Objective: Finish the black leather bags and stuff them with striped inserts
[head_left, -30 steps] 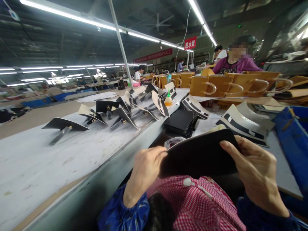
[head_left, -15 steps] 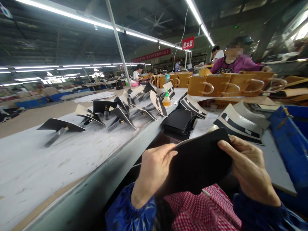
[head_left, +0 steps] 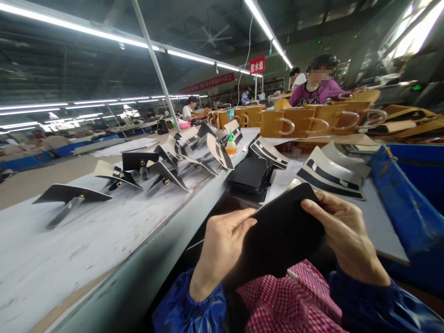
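Note:
A flat black leather panel (head_left: 277,236) is held over my lap between both hands. My left hand (head_left: 222,245) grips its left edge with fingers curled over the top. My right hand (head_left: 342,236) clasps its right edge, thumb on the face. Under the panel shows my red checked apron (head_left: 280,300). Ahead of it lies a stack of black panels (head_left: 249,175) on the bench (head_left: 381,222).
Several folded black pieces with gold snaps (head_left: 138,169) stand along the white belt (head_left: 69,240) to my left. A glue bottle (head_left: 231,144), striped cut pieces (head_left: 329,173), tan handbags (head_left: 305,121), a blue bin (head_left: 409,194) and a seated worker (head_left: 317,88) lie beyond.
The black panel has tilted, its left end dropping toward my lap and its right corner rising. Both hands kept their grip and shifted slightly left with the view.

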`<action>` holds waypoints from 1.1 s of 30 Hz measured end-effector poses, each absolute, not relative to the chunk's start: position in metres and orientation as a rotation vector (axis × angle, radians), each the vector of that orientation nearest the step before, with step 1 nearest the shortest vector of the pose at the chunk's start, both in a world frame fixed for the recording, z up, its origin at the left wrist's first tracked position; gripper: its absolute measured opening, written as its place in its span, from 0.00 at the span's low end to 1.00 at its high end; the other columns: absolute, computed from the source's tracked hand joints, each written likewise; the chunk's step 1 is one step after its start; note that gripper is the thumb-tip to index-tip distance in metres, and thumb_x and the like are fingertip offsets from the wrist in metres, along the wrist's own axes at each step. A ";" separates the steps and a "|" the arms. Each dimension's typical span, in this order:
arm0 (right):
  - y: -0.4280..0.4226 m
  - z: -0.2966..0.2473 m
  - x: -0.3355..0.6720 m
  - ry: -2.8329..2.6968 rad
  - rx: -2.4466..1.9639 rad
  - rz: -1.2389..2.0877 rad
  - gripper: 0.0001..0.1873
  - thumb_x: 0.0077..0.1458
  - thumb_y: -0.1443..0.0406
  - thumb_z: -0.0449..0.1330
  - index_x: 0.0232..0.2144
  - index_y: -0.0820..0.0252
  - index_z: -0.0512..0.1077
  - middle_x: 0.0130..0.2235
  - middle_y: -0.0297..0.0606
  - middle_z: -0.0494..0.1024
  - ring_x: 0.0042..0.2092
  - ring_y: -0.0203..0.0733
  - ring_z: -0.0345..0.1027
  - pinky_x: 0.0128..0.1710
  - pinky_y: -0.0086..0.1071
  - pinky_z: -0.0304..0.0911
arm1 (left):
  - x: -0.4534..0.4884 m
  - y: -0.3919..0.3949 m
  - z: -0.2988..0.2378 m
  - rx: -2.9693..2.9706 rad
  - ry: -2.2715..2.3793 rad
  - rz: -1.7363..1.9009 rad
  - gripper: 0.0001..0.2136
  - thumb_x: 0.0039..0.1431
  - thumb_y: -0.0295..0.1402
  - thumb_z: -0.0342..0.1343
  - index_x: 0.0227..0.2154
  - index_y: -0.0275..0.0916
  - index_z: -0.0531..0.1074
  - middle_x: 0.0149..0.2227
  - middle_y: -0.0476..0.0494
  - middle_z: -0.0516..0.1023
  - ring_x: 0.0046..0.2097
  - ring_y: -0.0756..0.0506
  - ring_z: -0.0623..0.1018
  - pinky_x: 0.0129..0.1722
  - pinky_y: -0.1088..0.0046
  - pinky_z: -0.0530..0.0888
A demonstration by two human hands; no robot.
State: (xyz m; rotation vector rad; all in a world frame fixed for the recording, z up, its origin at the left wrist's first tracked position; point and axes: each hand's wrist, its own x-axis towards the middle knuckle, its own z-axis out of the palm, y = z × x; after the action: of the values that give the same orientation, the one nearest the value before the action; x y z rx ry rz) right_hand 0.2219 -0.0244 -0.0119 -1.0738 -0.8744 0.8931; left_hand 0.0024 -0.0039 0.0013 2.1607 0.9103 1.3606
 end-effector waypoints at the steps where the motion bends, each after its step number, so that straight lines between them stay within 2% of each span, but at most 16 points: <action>1: -0.025 -0.012 0.222 -0.882 -1.087 0.884 0.15 0.37 0.57 0.75 0.27 0.58 0.78 0.27 0.34 0.79 0.28 0.39 0.71 0.26 0.27 0.67 | 0.005 -0.004 0.001 2.153 0.916 1.359 0.08 0.62 0.27 0.59 0.42 0.38 0.81 0.38 0.46 0.86 0.37 0.46 0.84 0.38 0.76 0.81; 8: -0.032 -0.010 0.222 -0.994 -1.217 0.660 0.18 0.44 0.51 0.71 0.27 0.58 0.76 0.25 0.31 0.74 0.25 0.36 0.65 0.22 0.26 0.60 | 0.018 -0.002 -0.007 2.194 0.844 1.449 0.11 0.64 0.26 0.55 0.46 0.37 0.79 0.38 0.44 0.85 0.37 0.47 0.83 0.41 0.75 0.80; 12: -0.033 -0.010 0.221 -1.110 -1.272 0.501 0.18 0.48 0.49 0.68 0.26 0.58 0.75 0.24 0.32 0.71 0.26 0.36 0.63 0.22 0.27 0.56 | 0.018 0.002 -0.008 2.069 0.846 1.373 0.09 0.63 0.28 0.57 0.42 0.39 0.81 0.38 0.46 0.85 0.36 0.46 0.84 0.39 0.74 0.81; 15: -0.032 -0.009 0.221 -1.205 -1.323 0.322 0.19 0.51 0.50 0.66 0.23 0.58 0.72 0.23 0.30 0.67 0.24 0.34 0.59 0.23 0.28 0.54 | 0.016 0.003 -0.005 2.003 0.882 1.340 0.09 0.63 0.28 0.58 0.42 0.39 0.81 0.40 0.47 0.85 0.39 0.45 0.84 0.42 0.73 0.81; 18: -0.033 -0.006 0.221 -1.283 -1.348 0.121 0.19 0.52 0.50 0.64 0.21 0.56 0.68 0.22 0.30 0.66 0.24 0.35 0.58 0.25 0.29 0.56 | 0.015 0.004 -0.005 1.987 0.888 1.368 0.10 0.63 0.28 0.57 0.43 0.39 0.81 0.42 0.48 0.85 0.41 0.45 0.84 0.45 0.72 0.81; 21: -0.033 -0.001 0.221 -1.368 -1.327 0.012 0.19 0.54 0.49 0.63 0.22 0.54 0.68 0.23 0.32 0.70 0.25 0.37 0.61 0.28 0.31 0.61 | 0.015 0.006 -0.009 1.933 0.877 1.372 0.09 0.62 0.28 0.58 0.43 0.39 0.81 0.42 0.48 0.85 0.42 0.45 0.84 0.45 0.73 0.81; 26: -0.031 0.003 0.216 -1.476 -1.230 -0.026 0.19 0.55 0.50 0.62 0.21 0.54 0.67 0.23 0.32 0.71 0.24 0.37 0.63 0.28 0.32 0.63 | 0.020 0.003 -0.013 1.913 0.913 1.425 0.09 0.62 0.28 0.58 0.41 0.39 0.82 0.40 0.48 0.85 0.40 0.44 0.85 0.43 0.72 0.82; 33: -0.026 0.000 0.208 -1.492 -1.267 0.131 0.21 0.56 0.49 0.61 0.20 0.56 0.69 0.21 0.31 0.69 0.24 0.36 0.62 0.27 0.30 0.63 | 0.032 -0.004 -0.010 2.090 0.949 1.557 0.09 0.65 0.29 0.55 0.43 0.38 0.80 0.39 0.44 0.85 0.39 0.45 0.84 0.41 0.74 0.81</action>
State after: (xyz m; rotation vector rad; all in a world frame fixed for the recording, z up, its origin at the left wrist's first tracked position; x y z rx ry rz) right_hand 0.2084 -0.0260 -0.0004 -1.2669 -1.4916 0.1309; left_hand 0.0324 -0.0045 -0.0102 2.0898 0.9490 1.5571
